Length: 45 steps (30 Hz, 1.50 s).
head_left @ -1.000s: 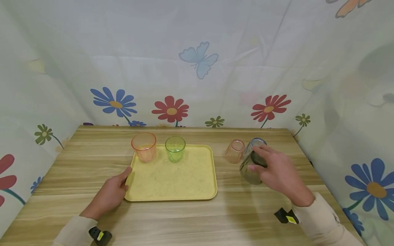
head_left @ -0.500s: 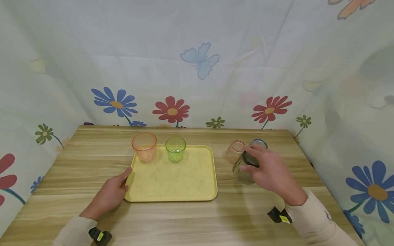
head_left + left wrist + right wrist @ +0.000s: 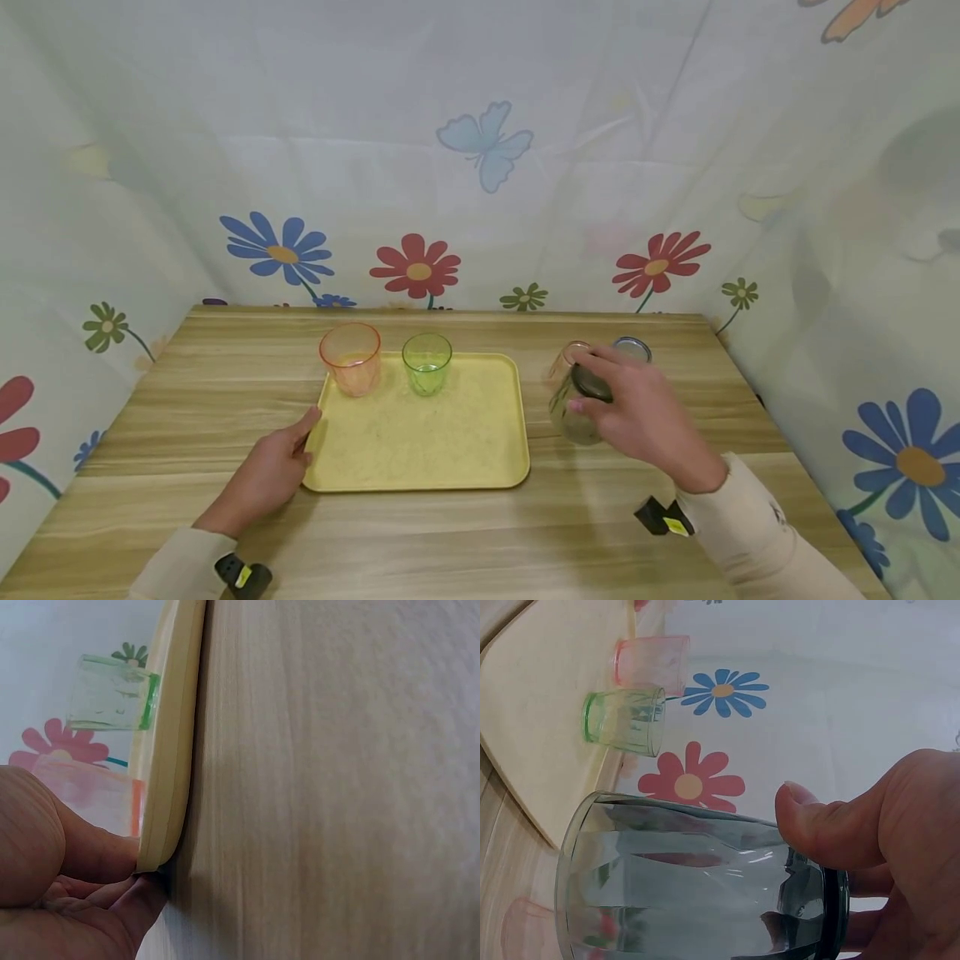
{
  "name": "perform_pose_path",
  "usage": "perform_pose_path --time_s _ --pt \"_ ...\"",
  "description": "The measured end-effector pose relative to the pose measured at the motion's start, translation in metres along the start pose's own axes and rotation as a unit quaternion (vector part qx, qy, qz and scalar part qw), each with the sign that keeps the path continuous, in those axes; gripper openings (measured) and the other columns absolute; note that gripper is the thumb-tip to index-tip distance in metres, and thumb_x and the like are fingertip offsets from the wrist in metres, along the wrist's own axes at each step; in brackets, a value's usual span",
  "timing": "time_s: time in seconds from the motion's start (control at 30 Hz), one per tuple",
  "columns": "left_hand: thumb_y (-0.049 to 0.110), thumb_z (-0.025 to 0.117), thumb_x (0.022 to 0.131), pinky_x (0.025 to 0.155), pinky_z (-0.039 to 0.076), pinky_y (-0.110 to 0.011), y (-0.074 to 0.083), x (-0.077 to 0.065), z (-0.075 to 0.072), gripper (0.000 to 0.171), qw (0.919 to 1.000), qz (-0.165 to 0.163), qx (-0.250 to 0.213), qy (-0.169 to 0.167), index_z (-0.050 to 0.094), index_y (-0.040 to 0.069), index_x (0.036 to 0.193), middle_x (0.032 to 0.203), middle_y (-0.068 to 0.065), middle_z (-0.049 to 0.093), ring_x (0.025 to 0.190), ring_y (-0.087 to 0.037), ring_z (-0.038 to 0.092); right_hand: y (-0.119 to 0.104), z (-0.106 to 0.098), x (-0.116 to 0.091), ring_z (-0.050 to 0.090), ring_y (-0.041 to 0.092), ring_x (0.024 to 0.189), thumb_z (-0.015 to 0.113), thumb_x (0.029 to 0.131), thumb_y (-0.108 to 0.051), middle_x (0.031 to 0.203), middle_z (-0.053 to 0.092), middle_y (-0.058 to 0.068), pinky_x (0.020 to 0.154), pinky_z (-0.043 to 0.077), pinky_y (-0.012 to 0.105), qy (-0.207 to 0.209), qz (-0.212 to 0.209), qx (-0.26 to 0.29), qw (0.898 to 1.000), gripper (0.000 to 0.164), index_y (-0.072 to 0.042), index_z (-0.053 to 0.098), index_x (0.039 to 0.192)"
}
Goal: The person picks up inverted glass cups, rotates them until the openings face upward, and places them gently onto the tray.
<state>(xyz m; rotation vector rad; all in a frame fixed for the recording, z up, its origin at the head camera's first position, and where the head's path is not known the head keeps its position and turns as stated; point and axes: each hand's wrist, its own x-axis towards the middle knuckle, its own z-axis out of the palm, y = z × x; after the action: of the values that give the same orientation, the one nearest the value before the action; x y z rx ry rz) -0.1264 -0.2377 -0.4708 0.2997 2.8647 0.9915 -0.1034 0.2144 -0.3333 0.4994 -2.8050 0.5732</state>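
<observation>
My left hand pinches the left edge of a yellow tray; in the left wrist view its thumb lies over the rim with fingers beneath. Right of the tray, my right hand grips a dark grey clear glass by its thick dark base. The glass is upside down, wide rim toward the table, as the right wrist view of the glass shows. Upright on the tray's back left part are a large orange-pink glass and a smaller green glass.
A small pink glass, upside down, is partly hidden behind the held glass. Beyond my right hand a blue-rimmed glass shows only its top. The wooden table meets a flowered curtain at the back.
My right hand has moved left with the dark grey glass, away from the blue-rimmed glass and partly across the small pink one. The left hand and tray have stayed put.
</observation>
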Motion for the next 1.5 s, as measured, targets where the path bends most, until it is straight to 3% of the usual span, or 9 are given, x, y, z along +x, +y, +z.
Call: perform_pose_path --time_s 0.33,0.53,0.63,0.77,1.07,1.17,1.33,1.5 --pt "-0.006 0.058 0.095 0.092 0.055 -0.045 0.000 0.001 -0.001 0.064 1.0000 -0.001 0.006 0.001 0.036 -0.011 0.155 0.155 -0.033 0.044 0.128 -0.037 0.056 -0.011 0.001 0.008 0.066 0.038 0.126 0.081 0.091 -0.024 0.147 0.063 0.015 0.097 0.058 0.055 -0.018 -0.002 0.003 1.000 0.059 -0.007 0.062 0.145" --pt "-0.007 0.057 0.094 0.076 0.050 -0.033 -0.002 0.001 -0.001 0.064 0.9999 0.006 0.014 0.003 0.036 -0.013 0.154 0.150 -0.036 0.049 0.103 -0.031 0.058 -0.020 0.002 0.013 0.070 0.036 0.121 0.080 0.092 -0.025 0.149 0.060 0.020 0.100 0.058 0.055 -0.027 -0.010 0.011 1.000 0.059 -0.007 0.062 0.145" --pt "-0.007 0.057 0.094 0.074 0.048 -0.032 -0.001 0.001 -0.002 0.064 0.9999 0.007 0.015 0.004 0.036 -0.013 0.154 0.149 -0.037 0.050 0.099 -0.030 0.057 -0.025 0.004 0.017 0.068 0.037 0.126 0.080 0.092 -0.026 0.150 0.059 0.021 0.102 0.058 0.056 -0.029 -0.013 0.015 0.999 0.058 -0.007 0.062 0.145" --pt "-0.007 0.058 0.094 0.078 0.050 -0.034 0.000 0.000 -0.002 0.063 0.9998 0.007 0.016 0.008 0.037 -0.013 0.153 0.150 -0.036 0.049 0.101 -0.030 0.058 -0.033 0.006 0.020 0.061 0.040 0.135 0.080 0.092 -0.026 0.150 0.059 0.020 0.106 0.055 0.057 -0.031 -0.015 0.018 0.999 0.058 -0.008 0.063 0.144" --pt "-0.007 0.058 0.095 0.084 0.054 -0.039 0.001 0.001 -0.001 0.064 0.9999 0.000 0.013 -0.001 0.036 -0.012 0.154 0.153 -0.036 0.045 0.112 -0.032 0.058 -0.044 0.010 0.024 0.065 0.035 0.130 0.081 0.091 -0.026 0.144 0.066 0.014 0.101 0.058 0.053 -0.018 -0.041 0.012 0.999 0.057 -0.009 0.065 0.142" --pt "-0.007 0.058 0.095 0.088 0.055 -0.042 0.002 0.001 -0.001 0.064 0.9999 0.000 0.014 0.000 0.036 -0.013 0.154 0.153 -0.036 0.045 0.116 -0.033 0.058 -0.048 0.011 0.025 0.062 0.038 0.133 0.082 0.090 -0.026 0.146 0.064 0.015 0.107 0.055 0.056 -0.023 -0.035 0.019 0.999 0.057 -0.010 0.065 0.143" --pt "-0.007 0.058 0.095 0.085 0.054 -0.041 0.002 0.001 -0.001 0.064 0.9999 0.005 0.015 0.002 0.036 -0.013 0.154 0.150 -0.037 0.048 0.109 -0.032 0.059 -0.051 0.012 0.026 0.056 0.041 0.140 0.081 0.091 -0.026 0.151 0.059 0.018 0.117 0.043 0.064 -0.039 -0.027 0.032 0.998 0.058 -0.012 0.063 0.145" --pt "-0.007 0.056 0.095 0.091 0.056 -0.047 0.001 0.000 -0.001 0.063 0.9998 0.011 0.019 0.002 0.036 -0.013 0.154 0.151 -0.037 0.047 0.119 -0.036 0.059 -0.055 0.013 0.027 0.060 0.039 0.137 0.081 0.091 -0.030 0.150 0.061 0.015 0.118 0.040 0.066 -0.037 -0.034 0.021 0.999 0.058 -0.013 0.064 0.144"
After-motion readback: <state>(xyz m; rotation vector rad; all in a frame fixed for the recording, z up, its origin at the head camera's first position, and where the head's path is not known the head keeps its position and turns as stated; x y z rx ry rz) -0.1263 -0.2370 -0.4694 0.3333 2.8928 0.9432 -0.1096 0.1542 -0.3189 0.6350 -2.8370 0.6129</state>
